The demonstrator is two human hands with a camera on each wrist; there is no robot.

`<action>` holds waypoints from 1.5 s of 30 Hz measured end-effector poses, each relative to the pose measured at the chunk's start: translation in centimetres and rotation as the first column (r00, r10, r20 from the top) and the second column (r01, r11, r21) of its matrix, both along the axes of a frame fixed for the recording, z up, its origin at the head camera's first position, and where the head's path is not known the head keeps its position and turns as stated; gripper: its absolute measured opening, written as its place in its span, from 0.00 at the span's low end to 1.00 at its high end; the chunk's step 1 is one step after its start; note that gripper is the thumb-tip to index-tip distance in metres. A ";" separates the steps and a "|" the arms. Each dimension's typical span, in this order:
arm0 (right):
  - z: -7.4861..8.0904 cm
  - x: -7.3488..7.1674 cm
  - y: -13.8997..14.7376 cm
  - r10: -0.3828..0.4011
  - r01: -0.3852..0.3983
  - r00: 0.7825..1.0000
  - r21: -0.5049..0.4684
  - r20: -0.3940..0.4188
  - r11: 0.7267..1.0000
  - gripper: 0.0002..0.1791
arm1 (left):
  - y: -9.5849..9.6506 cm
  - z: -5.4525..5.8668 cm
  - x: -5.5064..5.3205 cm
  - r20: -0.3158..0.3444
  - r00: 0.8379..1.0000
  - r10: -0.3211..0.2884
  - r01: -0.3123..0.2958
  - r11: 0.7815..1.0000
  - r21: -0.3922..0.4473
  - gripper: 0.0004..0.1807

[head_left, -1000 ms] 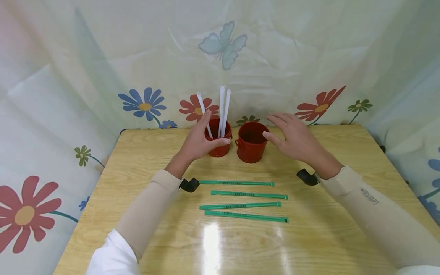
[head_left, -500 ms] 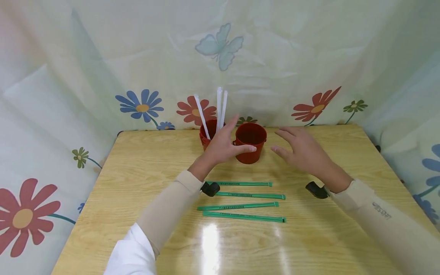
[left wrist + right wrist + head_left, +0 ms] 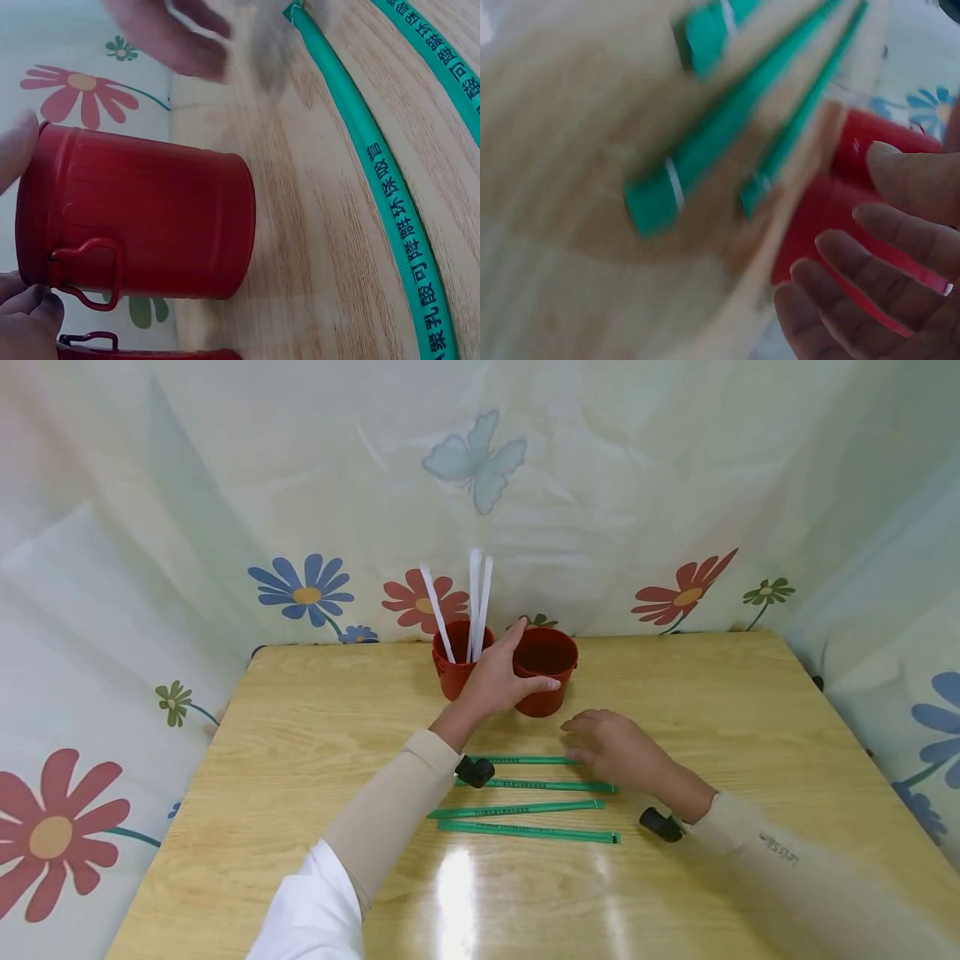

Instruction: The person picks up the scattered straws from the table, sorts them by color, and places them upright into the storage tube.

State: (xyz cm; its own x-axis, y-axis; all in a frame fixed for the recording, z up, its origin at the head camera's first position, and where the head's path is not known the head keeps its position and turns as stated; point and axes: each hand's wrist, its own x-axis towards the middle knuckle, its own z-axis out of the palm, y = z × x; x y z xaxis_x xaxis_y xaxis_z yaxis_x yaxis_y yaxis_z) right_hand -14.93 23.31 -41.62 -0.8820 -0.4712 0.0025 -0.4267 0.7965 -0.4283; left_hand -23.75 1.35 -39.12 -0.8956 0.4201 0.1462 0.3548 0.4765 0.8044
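Observation:
My left hand (image 3: 491, 681) spans the rim of the right red bucket (image 3: 150, 214), thumb and fingertips touching opposite sides and holding it upright on the table. No straw shows inside that bucket. Beside it on the left stands another red bucket (image 3: 452, 683) with several white-wrapped straws (image 3: 474, 602) leaning in it. My right hand (image 3: 618, 750) hovers at the right end of the farthest green-wrapped straw (image 3: 525, 760), fingers loosely bent and holding nothing. In the right wrist view its fingers (image 3: 847, 300) are spread. Nearer lie other green straws (image 3: 517, 811), roughly parallel.
A light wooden table (image 3: 300, 735) carries everything. Behind it and at both sides hangs a pale curtain (image 3: 585, 510) printed with flowers and a butterfly. Black camera mounts (image 3: 476, 772) sit at both wrists, the left one over the straws' left ends.
My left hand has left the white-straw bucket, moved right and taken hold of the other bucket. My right hand has come away from that bucket and down toward the green straws.

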 end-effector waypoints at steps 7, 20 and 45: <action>-2.0 0.3 -1.6 0.104 -0.104 0.995 0.013 -0.001 0.995 0.12 | 0.1 -0.1 0.0 0.013 1.000 0.027 -0.027 1.000 0.013 0.54; -1.2 -0.2 -2.8 0.256 -0.274 0.961 0.286 0.100 0.918 0.16 | -0.3 -0.7 -0.2 0.043 0.997 0.067 -0.069 0.997 0.029 0.50; 0.9 0.4 6.4 0.111 -0.113 0.986 -0.014 -0.124 0.993 0.22 | 0.2 -0.9 -0.8 0.135 0.990 0.036 -0.070 0.964 0.257 0.55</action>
